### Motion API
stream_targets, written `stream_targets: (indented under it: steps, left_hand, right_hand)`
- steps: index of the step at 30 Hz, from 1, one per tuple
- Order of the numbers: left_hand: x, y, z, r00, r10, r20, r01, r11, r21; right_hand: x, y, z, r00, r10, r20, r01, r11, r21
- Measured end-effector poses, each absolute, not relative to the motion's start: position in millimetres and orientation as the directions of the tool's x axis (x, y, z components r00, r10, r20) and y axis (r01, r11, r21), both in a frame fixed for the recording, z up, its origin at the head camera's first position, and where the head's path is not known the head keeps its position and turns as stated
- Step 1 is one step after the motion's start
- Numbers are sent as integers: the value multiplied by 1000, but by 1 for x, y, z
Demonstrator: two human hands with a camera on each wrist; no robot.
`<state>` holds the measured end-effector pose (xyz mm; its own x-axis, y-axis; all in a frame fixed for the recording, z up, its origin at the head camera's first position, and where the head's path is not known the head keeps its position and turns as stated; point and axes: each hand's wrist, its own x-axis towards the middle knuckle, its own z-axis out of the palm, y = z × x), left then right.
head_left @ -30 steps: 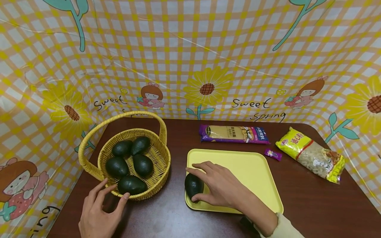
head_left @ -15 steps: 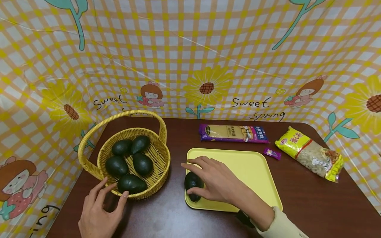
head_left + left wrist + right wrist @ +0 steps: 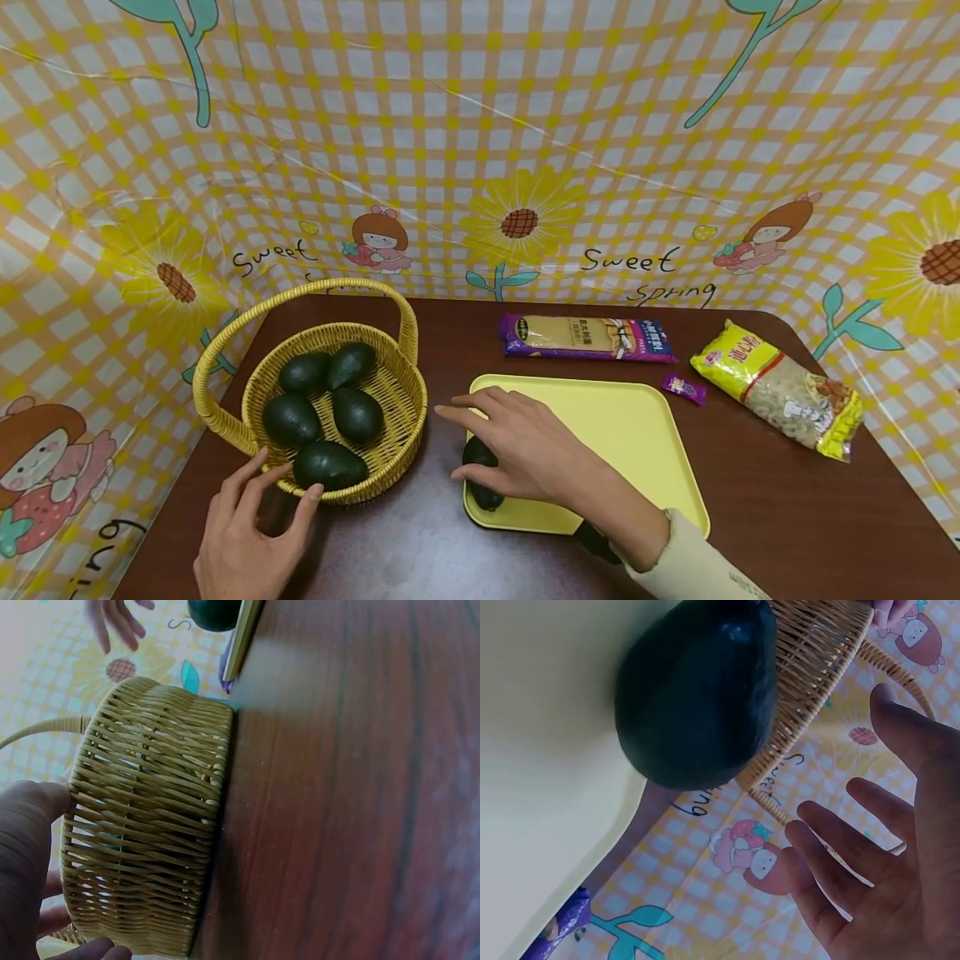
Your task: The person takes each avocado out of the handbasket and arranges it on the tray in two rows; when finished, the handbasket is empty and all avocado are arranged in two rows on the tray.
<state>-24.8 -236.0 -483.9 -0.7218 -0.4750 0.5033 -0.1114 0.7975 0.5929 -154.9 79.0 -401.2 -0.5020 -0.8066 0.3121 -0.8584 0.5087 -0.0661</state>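
The yellow woven basket (image 3: 390, 479) stands on the left of the table, holding several dark green avocados (image 3: 330, 466). My left hand (image 3: 247, 533) holds the basket's near left rim, thumb at the front and fingers along the left side. The left wrist view shows that thumb (image 3: 45, 799) against the rim. One more avocado (image 3: 697, 697) lies at the left edge of a pale yellow tray (image 3: 607, 417). Over it is my right hand (image 3: 532, 450), its fingers spread; the right wrist view shows them apart from the fruit. The hand partly hides this avocado in the head view.
Behind the tray lies a purple pasta packet (image 3: 588, 337). A small purple wrapped piece (image 3: 684, 388) is at the tray's far right corner, beside a yellow bag of pasta (image 3: 780, 390). The basket's tall handle (image 3: 300, 292) arches upward. A patterned cloth (image 3: 480, 125) hangs behind.
My right hand has loosened from around the avocado on the tray and shifted slightly left and up, fingers spreading. The avocado stays on the tray. My left hand keeps its place at the basket.
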Motion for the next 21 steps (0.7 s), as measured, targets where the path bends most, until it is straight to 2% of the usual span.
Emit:
stream_targets:
  steps: [10, 21]
  left_hand:
    - [-25, -237, -483, -735, -469, 489, -110, 795, 597]
    - [-25, -235, -481, -731, -484, 481, -120, 785, 608]
  right_hand:
    - [-158, 69, -399, -499, -812, 303, -861, 505, -65]
    - [-163, 58, -395, -459, -835, 303, -883, 466, -56]
